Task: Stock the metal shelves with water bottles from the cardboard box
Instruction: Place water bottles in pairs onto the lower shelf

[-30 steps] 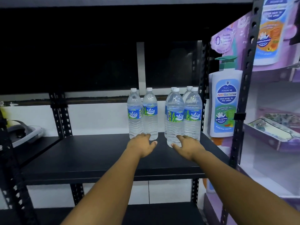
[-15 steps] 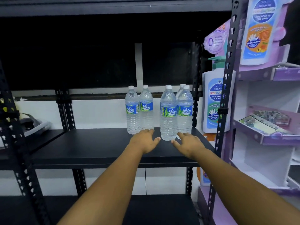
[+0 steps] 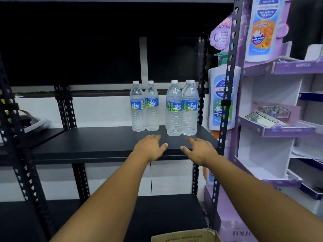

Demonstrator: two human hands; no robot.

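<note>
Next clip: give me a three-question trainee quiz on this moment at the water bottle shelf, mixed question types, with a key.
1. True or false: the left hand is gripping a water bottle.
2. Multiple choice: where do the water bottles stand on the black shelf?
A. at the left end
B. toward the right end
C. lying flat along the front edge
3. Fill in: the flap showing at the bottom edge of the view belongs to the ____.

Key:
1. False. Both it and the right hand are open, in front of the bottles and holding nothing.
2. B. They stand upright, in two close groups with a gap between.
3. cardboard box
</note>
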